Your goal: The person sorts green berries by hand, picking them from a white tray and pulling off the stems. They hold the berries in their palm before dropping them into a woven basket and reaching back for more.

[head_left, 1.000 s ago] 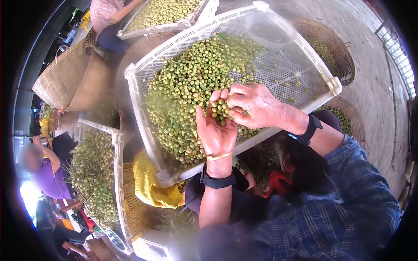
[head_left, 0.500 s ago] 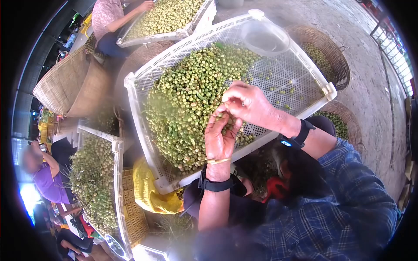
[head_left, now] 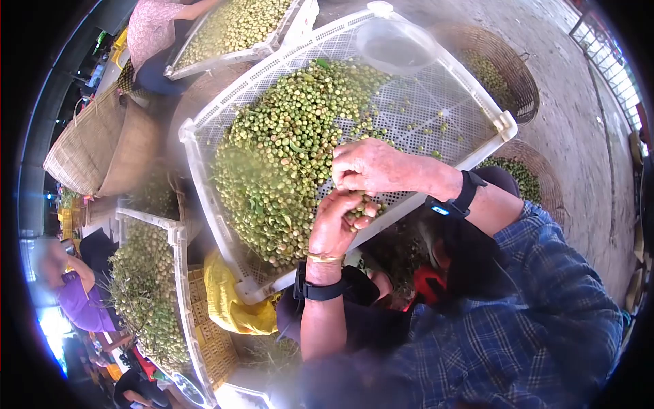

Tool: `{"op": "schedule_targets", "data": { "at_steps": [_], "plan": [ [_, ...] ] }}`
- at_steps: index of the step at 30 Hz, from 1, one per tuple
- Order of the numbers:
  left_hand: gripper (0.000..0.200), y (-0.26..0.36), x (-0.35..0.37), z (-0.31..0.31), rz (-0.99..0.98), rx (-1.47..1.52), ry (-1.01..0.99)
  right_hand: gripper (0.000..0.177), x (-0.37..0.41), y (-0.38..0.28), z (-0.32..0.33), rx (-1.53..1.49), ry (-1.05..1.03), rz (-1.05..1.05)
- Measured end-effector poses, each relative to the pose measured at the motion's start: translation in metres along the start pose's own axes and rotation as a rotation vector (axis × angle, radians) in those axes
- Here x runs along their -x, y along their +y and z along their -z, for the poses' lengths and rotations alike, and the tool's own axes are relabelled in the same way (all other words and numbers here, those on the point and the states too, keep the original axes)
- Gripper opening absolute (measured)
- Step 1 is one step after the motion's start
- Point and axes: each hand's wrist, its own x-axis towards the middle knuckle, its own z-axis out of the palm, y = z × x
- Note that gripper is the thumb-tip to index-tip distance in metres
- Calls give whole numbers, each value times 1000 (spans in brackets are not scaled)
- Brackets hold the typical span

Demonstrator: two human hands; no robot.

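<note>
Evidently, your left hand (head_left: 332, 225) cups palm-up over the near edge of the white mesh tray (head_left: 505, 127), fingers curled round a few green fruits (head_left: 357, 214), likely so none roll away. Your right hand (head_left: 371, 165) sits just beyond, fingers bent; their tips are hidden, so I can't say whether they pinch anything. The main heap (head_left: 272, 153) lies along the tray's left edge, perhaps leaving working room toward the right corner, and a clear bowl (head_left: 397, 45) rests by the far corner. A second ago your left palm lay flatter, its fruits plainly visible; now its fingers fold over them.
</note>
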Motion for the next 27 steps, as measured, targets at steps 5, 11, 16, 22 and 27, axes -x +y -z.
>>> {"op": "schedule_targets", "data": {
  "at_steps": [5, 11, 16, 22, 27],
  "plan": [
    [41, 5, -12, 0, -35, 201, -13, 5, -5, 1, -5, -103, 181, -45],
    [28, -1, -47, 30, -121, 204, -88, 8, -12, 24, -11, -580, 325, -269],
    [28, 17, -38, 32, -200, 853, -123, 8, -4, 16, 26, -778, 345, -334],
    [34, 40, -10, 32, -357, 1162, -263, 16, 48, -20, -47, -713, -941, -429],
    [32, 37, -9, 36, -421, 983, -213, 16, 65, -26, -82, -158, -552, 97]
  ]
}}
